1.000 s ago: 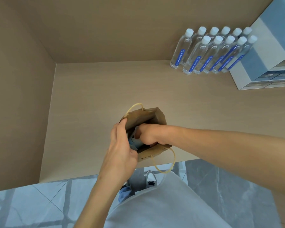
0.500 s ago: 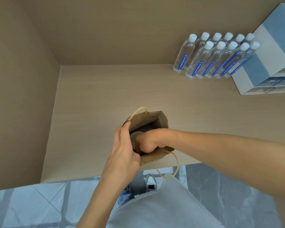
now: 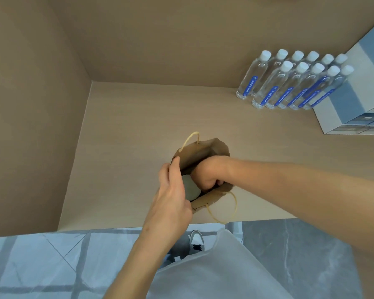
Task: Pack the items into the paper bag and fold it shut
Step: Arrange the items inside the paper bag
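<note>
Here, centre frame: left hand (image 3: 171,197) pinches bag (image 3: 218,148) rim to keep the mouth wide; right hand (image 3: 205,175), fist-curled inside, seats grey round item (image 3: 190,188), grip unclear.

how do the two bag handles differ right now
The far handle stands up in a small arch above the far rim of the bag; the near handle droops in a wider loop past the shelf edge. The far handle lies clear of both hands; the near handle sits just below the right hand and right of the left hand. Both are pale yellowish cord.
</note>
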`<state>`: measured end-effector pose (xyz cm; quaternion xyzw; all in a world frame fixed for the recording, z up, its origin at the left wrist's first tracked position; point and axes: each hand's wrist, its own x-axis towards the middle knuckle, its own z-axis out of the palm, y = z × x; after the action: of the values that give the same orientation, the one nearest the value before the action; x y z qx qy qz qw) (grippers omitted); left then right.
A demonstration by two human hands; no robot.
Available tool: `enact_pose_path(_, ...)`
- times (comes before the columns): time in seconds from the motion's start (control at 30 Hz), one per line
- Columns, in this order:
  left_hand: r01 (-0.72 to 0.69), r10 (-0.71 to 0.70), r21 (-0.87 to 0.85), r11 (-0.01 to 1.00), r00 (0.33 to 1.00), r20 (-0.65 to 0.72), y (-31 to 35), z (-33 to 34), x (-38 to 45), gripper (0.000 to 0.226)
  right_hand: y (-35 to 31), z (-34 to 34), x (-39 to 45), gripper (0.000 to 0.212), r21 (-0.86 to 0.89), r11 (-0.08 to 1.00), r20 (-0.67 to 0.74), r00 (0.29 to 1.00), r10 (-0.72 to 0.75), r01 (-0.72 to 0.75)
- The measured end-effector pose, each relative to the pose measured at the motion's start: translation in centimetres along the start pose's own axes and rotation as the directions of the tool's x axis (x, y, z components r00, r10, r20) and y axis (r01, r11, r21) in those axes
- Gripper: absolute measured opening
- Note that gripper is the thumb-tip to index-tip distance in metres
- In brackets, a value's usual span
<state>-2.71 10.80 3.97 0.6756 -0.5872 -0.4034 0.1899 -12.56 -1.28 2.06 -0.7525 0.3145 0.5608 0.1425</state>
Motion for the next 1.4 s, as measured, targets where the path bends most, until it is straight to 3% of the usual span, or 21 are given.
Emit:
enact_pose_path(0.3,-0.009,0.009,-0.005,1.000,1.000,0.019,0.0,0.4,-0.2,0.092,-0.2,0.9,0.1,0.030,-0.137,0.990,-0.053,0.998,-0.044,0.036)
enact_pose_path(0.5,-0.031,0.030,0.013,0.999,0.999,0.027,0.4,0.0,0.7,0.091,-0.3,-2.2,-2.5,0.036,-0.242,0.969,0.287,0.951,0.112,-0.041)
enact_pose_path(0.63,-0.045,0.044,0.011,0.999,0.998,0.038,0.7,-0.1,1.6,0.095,1.1,-3.4,-3.9,0.029,-0.113,0.993,0.131,0.990,0.044,-0.029)
enact_pose_path(0.73,-0.078,0.078,0.014,0.997,0.996,0.032,0.4,0.0,2.0,0.093,1.0,-2.5,-3.2,0.011,0.090,0.996,0.143,0.990,-0.016,0.003)
enact_pose_path(0.8,-0.109,0.109,0.003,0.994,0.994,0.032,0.2,0.2,2.0,0.091,0.3,-1.2,-2.5,0.015,0.106,0.994,0.103,0.994,-0.035,0.024)
enact_pose_path(0.93,-0.139,0.139,-0.005,0.990,0.989,0.041,0.0,0.6,2.1,0.092,-0.3,1.2,-1.3,0.027,0.122,0.992,-0.159,0.987,-0.023,0.043)
enact_pose_path(1.2,-0.141,0.141,-0.014,0.990,0.988,0.062,0.1,0.7,2.6,0.090,0.4,2.9,-0.2,0.033,0.437,0.900,-0.293,0.945,0.145,-0.002)
enact_pose_path(1.4,-0.136,0.137,-0.031,0.990,0.989,0.060,0.1,0.6,2.8,0.090,0.1,2.9,0.4,0.029,0.382,0.924,-0.292,0.948,0.123,-0.002)
